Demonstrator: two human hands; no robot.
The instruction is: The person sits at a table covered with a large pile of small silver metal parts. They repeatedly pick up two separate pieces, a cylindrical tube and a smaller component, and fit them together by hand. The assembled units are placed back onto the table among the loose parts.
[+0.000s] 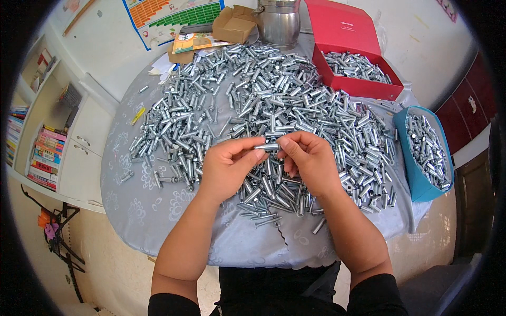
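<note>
Metal sleeve [266, 147]: pinched level between both hands' fingertips.
Left hand [227, 166]: closed on its left end.
Right hand [310, 159]: closed on its right end.
Sleeve pile [253, 89]: beneath and beyond both hands.

Two bare forearms, rising from the lower edge. Left hand [227, 163] and right hand [311, 160] bare too, without gloves, rings, a watch or bracelets. Short fingers [247, 145] with plain, trimmed nails. Black sleeves pushed up high, seen only at the lower corners as dark cuffs around the upper arms. Black garment across the lap between the arms, plain fabric with a fold or seam slanting on the right side.
</note>
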